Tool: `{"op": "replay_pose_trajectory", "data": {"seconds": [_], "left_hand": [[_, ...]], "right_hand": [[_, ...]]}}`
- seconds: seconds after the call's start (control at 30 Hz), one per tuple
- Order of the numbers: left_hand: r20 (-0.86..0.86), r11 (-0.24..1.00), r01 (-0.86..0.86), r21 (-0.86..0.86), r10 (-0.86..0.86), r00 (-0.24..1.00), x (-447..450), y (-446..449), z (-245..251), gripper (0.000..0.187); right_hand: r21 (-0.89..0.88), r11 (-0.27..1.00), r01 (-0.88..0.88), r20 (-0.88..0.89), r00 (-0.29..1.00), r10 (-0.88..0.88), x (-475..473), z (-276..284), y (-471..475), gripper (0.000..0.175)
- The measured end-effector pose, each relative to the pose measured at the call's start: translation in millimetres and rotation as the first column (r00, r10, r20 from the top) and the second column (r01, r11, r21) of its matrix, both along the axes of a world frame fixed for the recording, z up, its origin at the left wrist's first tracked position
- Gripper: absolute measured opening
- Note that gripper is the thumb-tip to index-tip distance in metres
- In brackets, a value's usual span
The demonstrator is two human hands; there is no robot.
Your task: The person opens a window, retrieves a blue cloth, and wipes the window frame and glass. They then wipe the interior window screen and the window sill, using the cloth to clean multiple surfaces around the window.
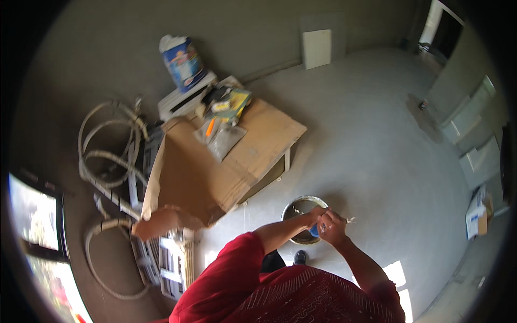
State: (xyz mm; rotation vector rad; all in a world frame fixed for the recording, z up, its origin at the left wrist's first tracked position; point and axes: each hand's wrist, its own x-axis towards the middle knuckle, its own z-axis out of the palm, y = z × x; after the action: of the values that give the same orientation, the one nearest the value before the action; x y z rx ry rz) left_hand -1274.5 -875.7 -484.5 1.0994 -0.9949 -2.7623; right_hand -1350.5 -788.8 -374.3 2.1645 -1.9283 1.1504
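Note:
My left hand (pixel 317 214) and my right hand (pixel 333 227) are pressed together over a round bucket (pixel 285 212). Both are closed around a small blue thing (pixel 314 230), which looks like a cloth or sponge; most of it is hidden by my fingers. Pale, blurred strands (pixel 351 220) stick out past the right hand, and I cannot tell what they belong to. Murky grey-brown liquid (pixel 294 226) seems to fill part of the bucket. The bucket stands on the grey floor, just ahead of my dark shoe (pixel 299 257).
Left of the bucket, a cardboard-covered table (pixel 270 137) carries plastic bags (pixel 226 141), an orange-handled tool (pixel 210 127) and a yellow-green packet (pixel 239 101). Coiled hoses (pixel 83 149) lie beyond. A blue package (pixel 181 62), a leaning white panel (pixel 317 49) and a carton (pixel 476 218) stand near the walls.

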Motion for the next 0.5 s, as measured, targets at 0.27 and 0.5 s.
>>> {"op": "replay_pose_trajectory", "data": {"seconds": [0.27,0.5], "left_hand": [[0.474,0.852,0.039,-0.523,0.252,0.844,-21,29,17,0.045],[0.099,0.775,-0.424,-0.468,0.523,0.847,71,74,77,0.033]], "right_hand": [[0.209,0.978,-0.007,0.163,0.986,-0.027,-39,-28,25,0.022],[0.63,0.666,-0.399,0.769,0.205,-0.605,-34,-48,37,0.04]]}}
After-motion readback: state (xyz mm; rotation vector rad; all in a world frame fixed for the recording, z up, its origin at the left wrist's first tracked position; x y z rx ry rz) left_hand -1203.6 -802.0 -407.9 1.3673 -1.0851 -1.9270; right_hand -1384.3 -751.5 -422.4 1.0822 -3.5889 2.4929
